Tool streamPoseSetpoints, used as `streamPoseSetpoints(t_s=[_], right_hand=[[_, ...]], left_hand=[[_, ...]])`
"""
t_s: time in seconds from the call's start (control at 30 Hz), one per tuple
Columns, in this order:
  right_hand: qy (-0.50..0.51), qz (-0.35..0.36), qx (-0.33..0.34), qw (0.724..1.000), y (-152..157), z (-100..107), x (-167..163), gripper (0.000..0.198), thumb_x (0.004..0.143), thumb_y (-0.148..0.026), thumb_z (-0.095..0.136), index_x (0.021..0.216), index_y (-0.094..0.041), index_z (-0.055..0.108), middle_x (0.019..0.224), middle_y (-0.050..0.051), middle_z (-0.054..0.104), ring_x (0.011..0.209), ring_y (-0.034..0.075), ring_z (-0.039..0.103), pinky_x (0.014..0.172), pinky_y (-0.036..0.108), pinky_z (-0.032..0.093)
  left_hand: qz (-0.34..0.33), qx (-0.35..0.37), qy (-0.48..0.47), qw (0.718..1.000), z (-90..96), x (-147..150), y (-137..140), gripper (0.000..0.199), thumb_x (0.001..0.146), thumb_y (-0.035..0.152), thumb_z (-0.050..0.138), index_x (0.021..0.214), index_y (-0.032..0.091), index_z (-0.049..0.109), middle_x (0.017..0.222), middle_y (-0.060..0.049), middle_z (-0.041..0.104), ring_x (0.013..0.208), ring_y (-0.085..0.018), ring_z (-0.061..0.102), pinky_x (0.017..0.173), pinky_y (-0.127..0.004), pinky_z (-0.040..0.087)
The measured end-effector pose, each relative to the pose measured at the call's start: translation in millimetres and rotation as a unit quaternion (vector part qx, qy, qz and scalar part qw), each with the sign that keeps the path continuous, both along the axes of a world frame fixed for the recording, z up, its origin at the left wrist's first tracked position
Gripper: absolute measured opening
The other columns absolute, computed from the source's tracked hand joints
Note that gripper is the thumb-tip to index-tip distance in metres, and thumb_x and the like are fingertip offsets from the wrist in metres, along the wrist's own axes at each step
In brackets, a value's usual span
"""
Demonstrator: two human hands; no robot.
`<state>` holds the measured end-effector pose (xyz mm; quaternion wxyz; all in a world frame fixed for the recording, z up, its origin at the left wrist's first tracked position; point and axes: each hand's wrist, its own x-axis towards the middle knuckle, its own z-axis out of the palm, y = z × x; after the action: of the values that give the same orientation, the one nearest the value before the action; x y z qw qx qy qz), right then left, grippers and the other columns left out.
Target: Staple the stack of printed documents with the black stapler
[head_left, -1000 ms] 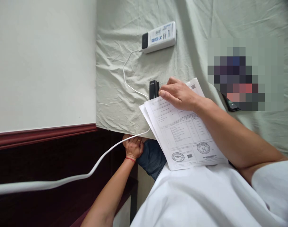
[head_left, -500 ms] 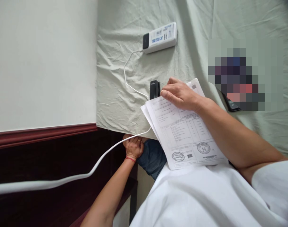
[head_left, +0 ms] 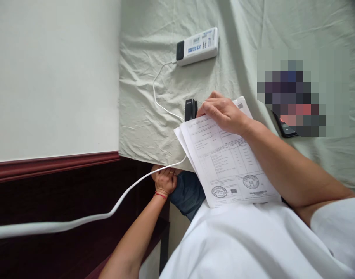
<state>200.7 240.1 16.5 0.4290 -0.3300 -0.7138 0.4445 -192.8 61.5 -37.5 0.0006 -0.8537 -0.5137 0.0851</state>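
Stapler: small, black, lying on the green cloth just left of the right hand, long axis pointing away from the person. The right fingers are curled, pressing the top of the papers, their tips touching the stapler. The left hand is well below the stapler, at the cloth's edge, closed by a white cable. Against half a second ago, the right fingers have bunched closer to the stapler.
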Motion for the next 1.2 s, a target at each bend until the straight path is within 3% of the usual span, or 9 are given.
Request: streamPoseSetpoints(t_s=[0.13, 0.23, 0.37, 0.5, 0.63, 0.8, 0.93, 1.2], right_hand=[[0.010, -0.018, -0.045, 0.999, 0, 1, 2, 0.049, 0.102, -0.058, 0.045, 0.091, -0.020, 0.074, 0.084, 0.007, 0.066, 0.100, 0.022, 0.056, 0.095, 0.038, 0.046], [0.009, 0.011, -0.050, 0.999, 0, -3, 2, 0.024, 0.094, -0.037, 0.061, 0.099, -0.019, 0.076, 0.090, 0.007, 0.065, 0.099, 0.021, 0.057, 0.094, 0.038, 0.048], [0.025, -0.032, -0.069, 0.997, 3, -9, 2, 0.012, 0.082, -0.017, 0.061, 0.083, -0.020, 0.073, 0.087, 0.006, 0.062, 0.091, 0.019, 0.058, 0.087, 0.036, 0.050], [0.098, -0.116, -0.075, 0.985, 9, -10, 3, 0.020, 0.078, -0.013, 0.059, 0.059, -0.020, 0.055, 0.070, 0.003, 0.053, 0.084, 0.019, 0.057, 0.088, 0.038, 0.049], [0.240, -0.153, -0.104, 0.953, 12, -5, 4, 0.028, 0.076, -0.014, 0.057, 0.051, -0.020, 0.046, 0.056, 0.000, 0.043, 0.069, 0.015, 0.051, 0.090, 0.039, 0.049], [0.383, -0.094, -0.146, 0.907, 9, 4, 6, 0.023, 0.069, -0.016, 0.055, 0.047, -0.021, 0.050, 0.048, 0.000, 0.045, 0.058, 0.012, 0.047, 0.085, 0.038, 0.048], [0.405, -0.057, -0.174, 0.896, 8, 7, 7, 0.023, 0.070, -0.016, 0.054, 0.048, -0.021, 0.053, 0.049, 0.000, 0.045, 0.054, 0.012, 0.043, 0.080, 0.037, 0.046], [0.427, -0.050, -0.208, 0.879, 8, 11, 10, 0.022, 0.068, -0.019, 0.056, 0.047, -0.021, 0.050, 0.046, -0.003, 0.040, 0.051, 0.010, 0.040, 0.078, 0.034, 0.046]], left_hand=[[-0.001, 0.002, 0.001, 1.000, -0.3, 0, 0, 0.025, 0.091, 0.023, 0.052, 0.096, 0.016, 0.075, 0.091, -0.011, 0.076, 0.091, -0.031, 0.069, 0.093, -0.047, 0.043], [0.001, 0.003, -0.001, 1.000, -0.5, -1, 0, 0.025, 0.091, 0.023, 0.052, 0.096, 0.016, 0.075, 0.091, -0.012, 0.076, 0.091, -0.031, 0.069, 0.092, -0.047, 0.043], [0.008, -0.006, -0.002, 1.000, -0.7, -1, -1, 0.025, 0.091, 0.024, 0.052, 0.096, 0.016, 0.075, 0.092, -0.012, 0.076, 0.092, -0.032, 0.069, 0.092, -0.048, 0.043], [-0.007, 0.015, -0.004, 1.000, -0.9, -1, -1, 0.024, 0.091, 0.022, 0.052, 0.096, 0.016, 0.074, 0.090, -0.012, 0.076, 0.091, -0.031, 0.069, 0.093, -0.047, 0.043], [-0.019, 0.026, -0.009, 0.999, -1.3, -1, -1, 0.024, 0.091, 0.021, 0.052, 0.096, 0.015, 0.074, 0.089, -0.012, 0.076, 0.090, -0.031, 0.069, 0.092, -0.047, 0.042], [0.000, 0.012, -0.005, 1.000, -2.5, -2, -1, 0.024, 0.091, 0.023, 0.052, 0.096, 0.016, 0.074, 0.091, -0.012, 0.076, 0.091, -0.032, 0.069, 0.091, -0.047, 0.043], [0.001, 0.009, -0.004, 1.000, -2.9, -3, -2, 0.025, 0.091, 0.023, 0.052, 0.098, 0.016, 0.075, 0.092, -0.012, 0.077, 0.092, -0.032, 0.069, 0.092, -0.047, 0.043], [-0.012, 0.017, -0.007, 1.000, -1.4, -1, -1, 0.025, 0.091, 0.022, 0.052, 0.097, 0.015, 0.075, 0.089, -0.013, 0.075, 0.091, -0.032, 0.069, 0.093, -0.047, 0.043]])
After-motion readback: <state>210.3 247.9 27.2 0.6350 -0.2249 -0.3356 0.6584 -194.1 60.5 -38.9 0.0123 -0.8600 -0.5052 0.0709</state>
